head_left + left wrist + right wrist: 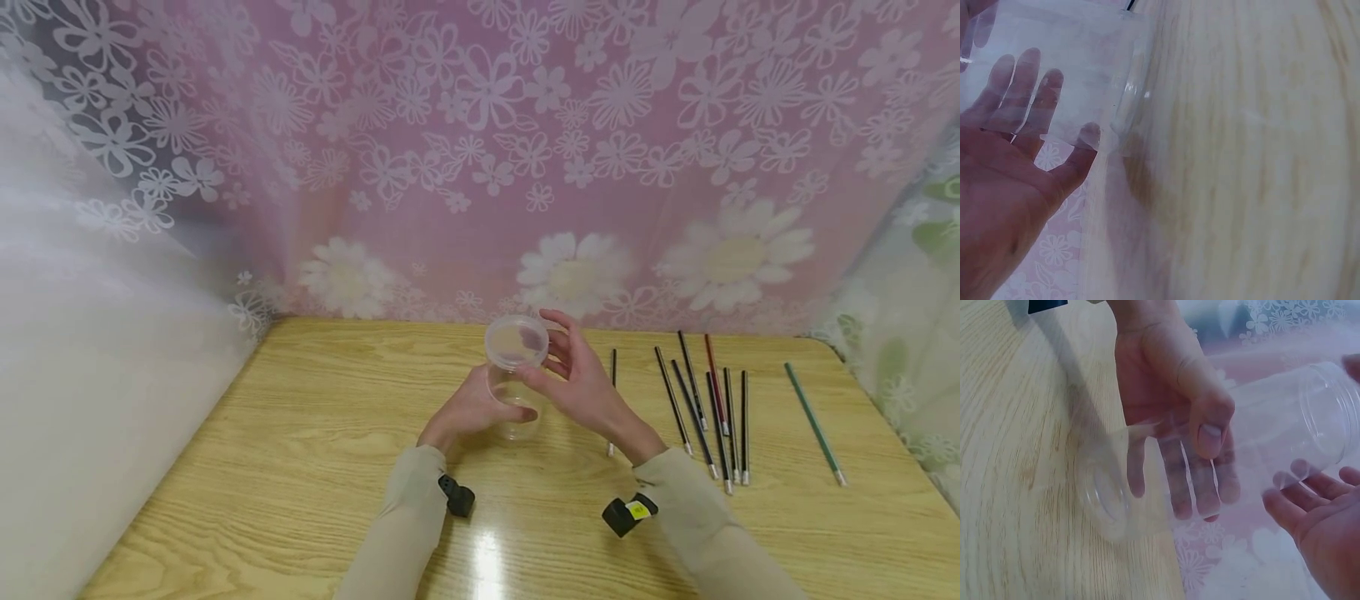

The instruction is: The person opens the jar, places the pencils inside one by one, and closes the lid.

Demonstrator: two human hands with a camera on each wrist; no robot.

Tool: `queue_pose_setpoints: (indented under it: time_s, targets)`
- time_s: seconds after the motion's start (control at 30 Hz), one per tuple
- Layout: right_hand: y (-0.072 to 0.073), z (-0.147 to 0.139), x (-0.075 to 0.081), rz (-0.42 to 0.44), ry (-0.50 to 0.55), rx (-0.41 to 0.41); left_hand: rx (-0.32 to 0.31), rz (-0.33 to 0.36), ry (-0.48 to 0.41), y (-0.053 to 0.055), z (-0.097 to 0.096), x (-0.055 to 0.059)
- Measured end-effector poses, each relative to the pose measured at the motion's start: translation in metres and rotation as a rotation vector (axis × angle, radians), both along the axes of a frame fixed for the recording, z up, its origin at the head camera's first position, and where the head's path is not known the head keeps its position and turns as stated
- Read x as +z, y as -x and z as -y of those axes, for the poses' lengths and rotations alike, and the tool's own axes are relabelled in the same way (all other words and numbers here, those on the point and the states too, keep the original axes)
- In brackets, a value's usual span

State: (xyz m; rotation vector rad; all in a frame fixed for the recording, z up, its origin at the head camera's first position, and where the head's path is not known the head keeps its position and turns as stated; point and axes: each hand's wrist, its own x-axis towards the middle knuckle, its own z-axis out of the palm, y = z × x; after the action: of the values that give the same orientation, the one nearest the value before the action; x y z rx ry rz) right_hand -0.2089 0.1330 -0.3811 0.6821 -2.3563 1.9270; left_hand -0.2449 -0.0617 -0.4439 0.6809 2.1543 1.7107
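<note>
Jar (512, 390) roughly upright, rim (516, 363) up. Left hand (476, 407) nearer the base, curled round the body; right hand (583, 385) beside the rim, fingers spread, firmness unclear.

Yellow sticker (638, 510): stands on the black wrist camera (619, 518) at the right sleeve (697, 492), well behind the fingers of the right hand (581, 392), on the forearm side.
Sticker marks: small and dark, too small to read.
Readable text, brands, numbers: none in the three views.
</note>
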Motion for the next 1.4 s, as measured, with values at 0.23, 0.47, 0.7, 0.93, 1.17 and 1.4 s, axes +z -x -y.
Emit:
queue_pose_setpoints:
  time_s: [0.23, 0.47, 0.7, 0.93, 1.17, 1.4]
  targets:
    - [0.001, -0.001, -0.003, -0.009, -0.05, -0.067, 0.002, -0.008, 0.009, -0.001, -0.001, -0.002]
    - [-0.001, -0.004, -0.001, -0.037, -0.046, -0.05, 0.002, -0.016, 0.014, -0.001, -0.001, -0.001]
    - [0.0, -0.003, 0.001, -0.059, -0.109, -0.093, -0.013, -0.002, 0.017, -0.001, -0.001, 0.001]
    - [0.004, -0.004, 0.005, -0.193, -0.112, -0.095, -0.021, 0.031, 0.051, -0.002, 0.001, 0.006]
    - [0.008, 0.0, 0.008, -0.34, -0.128, -0.108, 0.09, 0.023, 0.036, -0.006, 0.008, 0.01]
    - [0.008, 0.002, 0.01, -0.409, -0.118, -0.115, 0.133, -0.02, -0.035, -0.008, 0.016, 0.013]
